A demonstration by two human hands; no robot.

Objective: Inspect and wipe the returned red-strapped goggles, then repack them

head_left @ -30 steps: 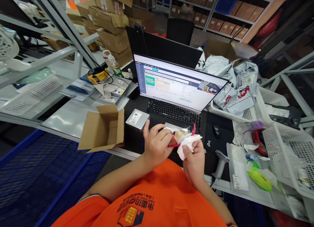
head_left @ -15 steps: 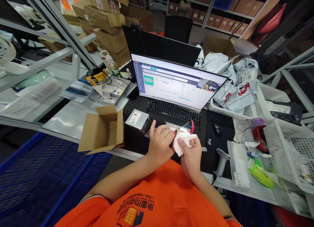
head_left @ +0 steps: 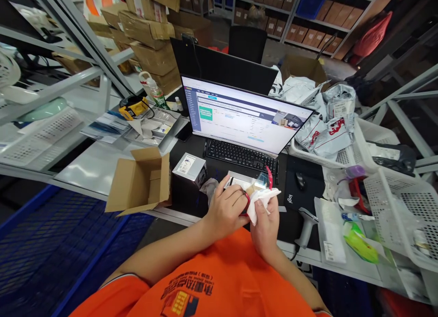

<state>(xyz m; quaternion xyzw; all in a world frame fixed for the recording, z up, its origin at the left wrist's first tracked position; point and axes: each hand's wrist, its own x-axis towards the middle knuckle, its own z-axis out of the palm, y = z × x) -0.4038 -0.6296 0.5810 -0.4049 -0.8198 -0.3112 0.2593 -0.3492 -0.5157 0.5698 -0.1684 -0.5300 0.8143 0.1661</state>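
My left hand is closed around a pair of red-framed glasses, held just above the desk's front edge. My right hand pinches a white cloth against the glasses' lens. Both hands sit in front of the black keyboard. A small grey box stands left of my left hand, with a flat silver case behind the hands and an open cardboard box further left.
A lit monitor stands behind the keyboard. A black mouse and a barcode scanner lie to the right, beside white baskets and grey mail bags. A blue crate sits lower left. Cardboard boxes fill the shelves behind.
My hands shifted slightly toward me while the right hand keeps rubbing the cloth over the glasses. The view drifted a little.
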